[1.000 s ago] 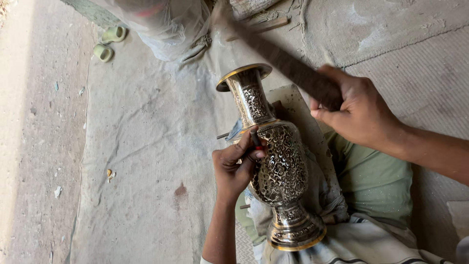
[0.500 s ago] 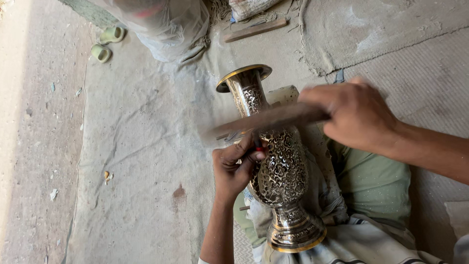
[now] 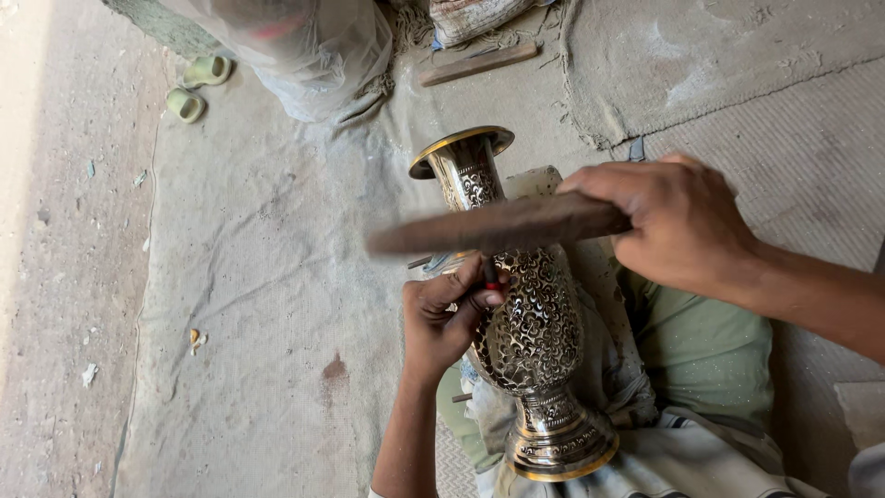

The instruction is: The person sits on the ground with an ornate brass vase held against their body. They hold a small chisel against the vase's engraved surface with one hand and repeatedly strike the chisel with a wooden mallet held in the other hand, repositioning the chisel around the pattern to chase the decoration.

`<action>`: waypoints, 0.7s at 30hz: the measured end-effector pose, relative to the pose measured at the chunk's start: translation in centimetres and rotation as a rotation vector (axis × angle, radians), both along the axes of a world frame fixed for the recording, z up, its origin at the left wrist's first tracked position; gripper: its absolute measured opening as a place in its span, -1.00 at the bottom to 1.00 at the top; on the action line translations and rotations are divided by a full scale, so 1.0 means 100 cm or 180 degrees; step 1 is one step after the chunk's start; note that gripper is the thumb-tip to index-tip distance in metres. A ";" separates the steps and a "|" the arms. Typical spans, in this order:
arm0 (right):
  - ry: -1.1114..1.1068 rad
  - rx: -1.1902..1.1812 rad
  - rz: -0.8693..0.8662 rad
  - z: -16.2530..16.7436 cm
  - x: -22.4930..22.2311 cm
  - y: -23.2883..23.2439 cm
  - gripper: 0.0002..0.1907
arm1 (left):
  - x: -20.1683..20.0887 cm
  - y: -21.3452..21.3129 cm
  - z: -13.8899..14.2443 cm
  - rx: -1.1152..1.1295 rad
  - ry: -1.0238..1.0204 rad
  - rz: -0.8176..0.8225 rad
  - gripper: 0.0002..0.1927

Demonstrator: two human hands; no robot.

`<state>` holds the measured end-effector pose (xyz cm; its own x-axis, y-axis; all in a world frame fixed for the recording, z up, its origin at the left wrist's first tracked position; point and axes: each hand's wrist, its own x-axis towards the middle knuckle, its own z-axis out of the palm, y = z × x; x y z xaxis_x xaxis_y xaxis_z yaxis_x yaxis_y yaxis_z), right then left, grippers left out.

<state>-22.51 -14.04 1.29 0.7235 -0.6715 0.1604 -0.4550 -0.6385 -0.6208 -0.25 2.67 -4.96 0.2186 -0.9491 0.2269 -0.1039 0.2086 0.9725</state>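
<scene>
Lying tilted across the person's lap, an engraved brass vase (image 3: 530, 318) points its flared mouth away from the body and its foot toward it. The left hand (image 3: 442, 323), just beside the vase's belly, pinches a small chisel (image 3: 486, 277) closed between the fingertips, its tip against the metal. The right hand (image 3: 678, 226), above the vase's neck, is clenched around a wooden mallet (image 3: 498, 228) held crosswise. The vase appears rigid, fairly heavy and smooth enough to roll; judged best gripped at the narrow neck or the foot. Green sandals (image 3: 195, 88) lie well beyond the mouth.
</scene>
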 end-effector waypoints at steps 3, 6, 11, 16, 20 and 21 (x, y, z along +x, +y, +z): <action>0.0385 -0.0208 -0.0032 -0.006 -0.004 0.001 -0.75 | -0.001 0.000 0.003 0.0149 -0.0123 0.0027 -0.49; 0.0975 0.0001 -0.0212 -0.014 -0.009 -0.008 -0.62 | -0.013 0.001 0.005 -0.0033 -0.0552 0.0476 -0.49; 0.1257 -0.0716 -0.0066 -0.017 -0.011 -0.024 -0.60 | -0.033 0.000 0.002 0.0072 -0.0261 0.0847 -0.40; -0.1448 0.0952 0.0324 -0.014 -0.006 -0.028 -0.58 | -0.037 -0.002 0.005 0.0029 -0.0110 0.0933 -0.43; -0.0017 -0.0058 0.0119 -0.017 -0.010 -0.035 -0.50 | -0.033 -0.005 0.016 0.0112 -0.0556 0.0732 -0.47; -0.0226 0.0187 -0.0051 -0.019 -0.012 -0.034 -0.58 | -0.030 -0.006 0.020 0.0198 -0.0705 0.0663 -0.48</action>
<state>-23.67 -17.42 -0.62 0.7009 -0.6925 0.1710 -0.4183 -0.5931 -0.6879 -3.22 2.11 -2.98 0.3617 -0.9025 0.2336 -0.3490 0.1013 0.9316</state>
